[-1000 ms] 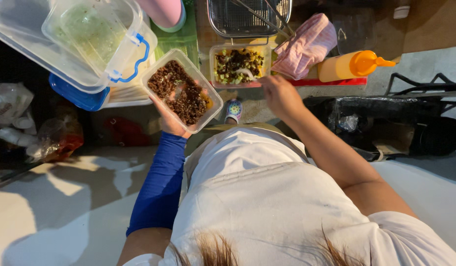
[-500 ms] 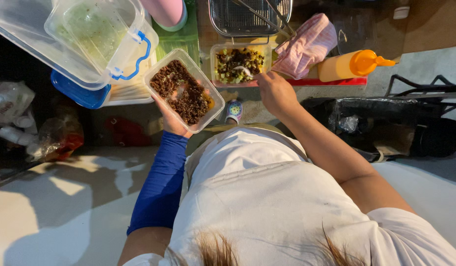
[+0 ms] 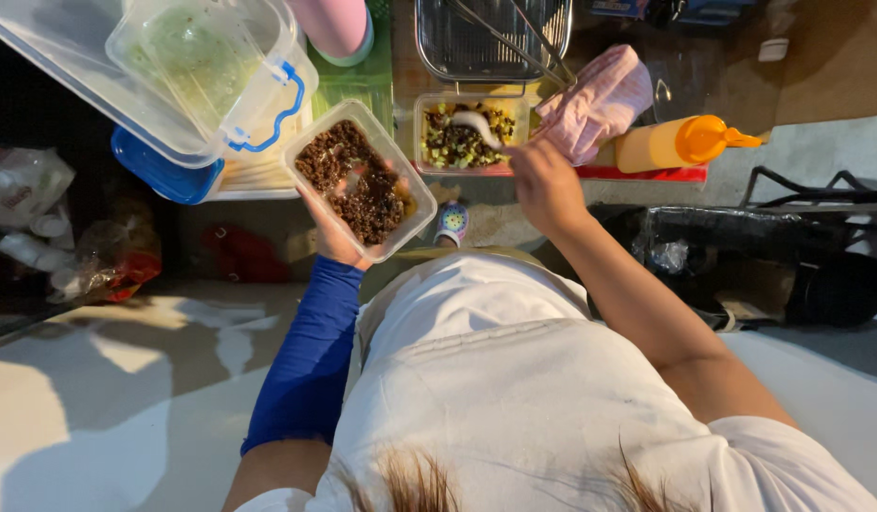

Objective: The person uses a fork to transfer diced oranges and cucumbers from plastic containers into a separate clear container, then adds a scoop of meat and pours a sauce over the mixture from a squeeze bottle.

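My left hand (image 3: pixel 330 237), in a blue sleeve, holds a clear rectangular tub (image 3: pixel 360 178) of dark brown crumbled food from below. My right hand (image 3: pixel 543 182) grips a white spoon (image 3: pixel 478 125) whose bowl rests in a second clear tub (image 3: pixel 469 134) of chopped green and dark vegetables on the counter edge. The two tubs sit side by side, a small gap apart.
Large clear lidded boxes (image 3: pixel 187 71) with blue clips and a blue lid (image 3: pixel 159 171) stand at upper left. A wire basket with tongs (image 3: pixel 491 38), a pink cloth (image 3: pixel 595 104) and an orange squeeze bottle (image 3: pixel 680 144) lie at the back right. Bags (image 3: pixel 69 237) sit low left.
My right hand has moved up and left to the vegetable tub, and the white spoon now shows in it. The left hand's tub has barely shifted.
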